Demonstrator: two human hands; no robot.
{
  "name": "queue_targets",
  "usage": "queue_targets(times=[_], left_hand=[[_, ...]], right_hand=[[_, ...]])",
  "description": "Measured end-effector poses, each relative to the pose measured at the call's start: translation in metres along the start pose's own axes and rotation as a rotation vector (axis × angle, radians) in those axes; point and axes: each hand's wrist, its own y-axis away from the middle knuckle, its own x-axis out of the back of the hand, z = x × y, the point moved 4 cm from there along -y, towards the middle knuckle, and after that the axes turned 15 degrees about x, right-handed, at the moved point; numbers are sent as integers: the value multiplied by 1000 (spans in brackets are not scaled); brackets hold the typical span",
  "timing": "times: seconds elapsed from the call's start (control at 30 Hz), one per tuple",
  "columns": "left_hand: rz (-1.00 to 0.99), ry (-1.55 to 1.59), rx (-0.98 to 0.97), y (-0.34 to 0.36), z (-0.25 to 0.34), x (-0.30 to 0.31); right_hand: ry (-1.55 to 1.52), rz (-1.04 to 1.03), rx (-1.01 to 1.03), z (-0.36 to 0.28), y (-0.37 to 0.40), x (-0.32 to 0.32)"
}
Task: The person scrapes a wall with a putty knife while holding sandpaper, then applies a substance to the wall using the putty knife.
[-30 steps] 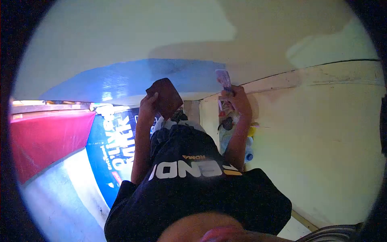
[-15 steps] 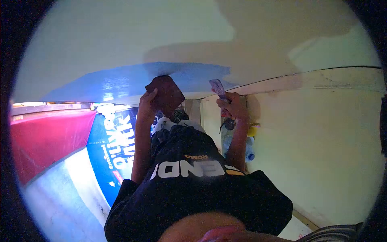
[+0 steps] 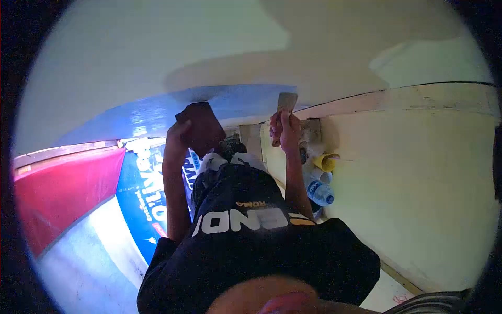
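My left hand grips a dark reddish-brown flat board by its left side. The board's top edge overlaps the lower part of a blue patch on the pale wall. To the right, the fingers of my right hand are wrapped around a putty knife, its flat blade pointing up over the right end of the blue patch. The knife's handle is mostly hidden in my fist.
Beside my right forearm are a clear plastic bottle and a yellow cup, close to the side wall. On my left hang a red sheet and a blue printed banner. A wooden strip runs above them.
My left hand has shifted a little left with the board. My right hand has turned and moved slightly left, so the putty knife's blade now stands more upright against the wall.
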Motion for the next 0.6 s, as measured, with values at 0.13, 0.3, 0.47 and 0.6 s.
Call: queue_targets(times=[0.13, 0.3, 0.47, 0.6], left_hand=[[-21, -46, 32, 2, -5, -6], [-9, -46, 75, 5, -10, 1], [4, -70, 95, 0, -8, 7], [5, -87, 85, 1, -2, 6]], right_hand=[[-122, 47, 87, -3, -17, -10], [-90, 8, 100, 3, -23, 0], [-66, 45, 32, 20, -21, 16], [-32, -8, 60, 5, -21, 5]])
